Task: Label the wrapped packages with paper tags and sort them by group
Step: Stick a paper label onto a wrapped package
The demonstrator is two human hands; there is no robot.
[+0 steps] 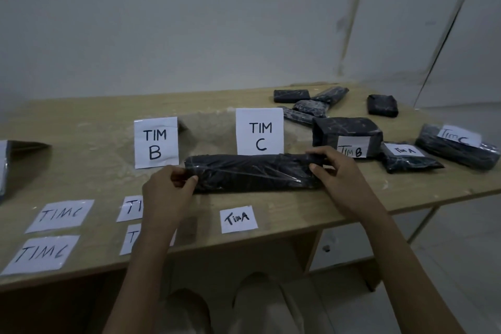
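A long black wrapped package (252,172) lies across the wooden table (81,116) in front of the standing "TIM C" sign (259,131). My left hand (166,192) pinches its left end; my right hand (336,171) grips its right end. A loose "Tim A" tag (238,219) lies just below the package. Two "TIM C" tags (60,215) (40,254) lie at the front left. Two more tags (130,207) sit partly hidden under my left forearm.
A "TIM B" sign (156,142) stands left of centre. On the right lie tagged packages: "Tim B" (347,135), "Tim A" (406,157), "Tim C" (458,146). Several untagged black packages (306,103) cluster at the back right. A dark object (16,160) sits at the left edge.
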